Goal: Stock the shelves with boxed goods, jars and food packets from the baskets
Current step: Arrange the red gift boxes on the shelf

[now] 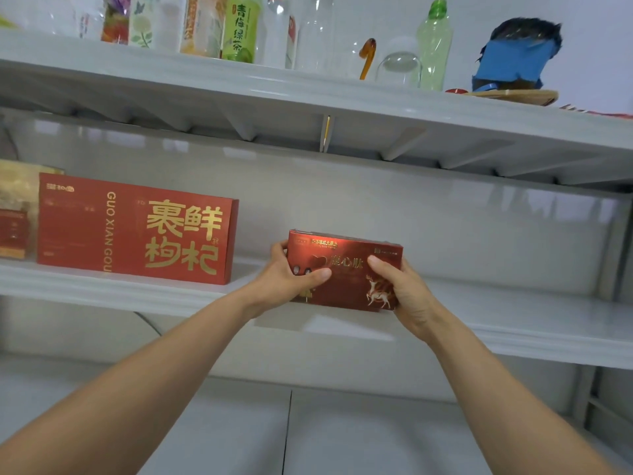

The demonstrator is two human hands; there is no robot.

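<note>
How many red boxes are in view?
3: large box on the middle shelf; small box held by left hand and right hand at its edge; third box cut off far left, more may hide there.

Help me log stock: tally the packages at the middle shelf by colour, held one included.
Red: 3 (large gold-lettered cardboard box, shiny deer-printed cardboard box, small red box at left edge)
Tan-gold: 1 (tan-gold package at left edge)
Total: 4

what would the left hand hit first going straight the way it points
Likely the shelf's back wall; the left hand, gripping the small red box, points past the large red box.
</note>
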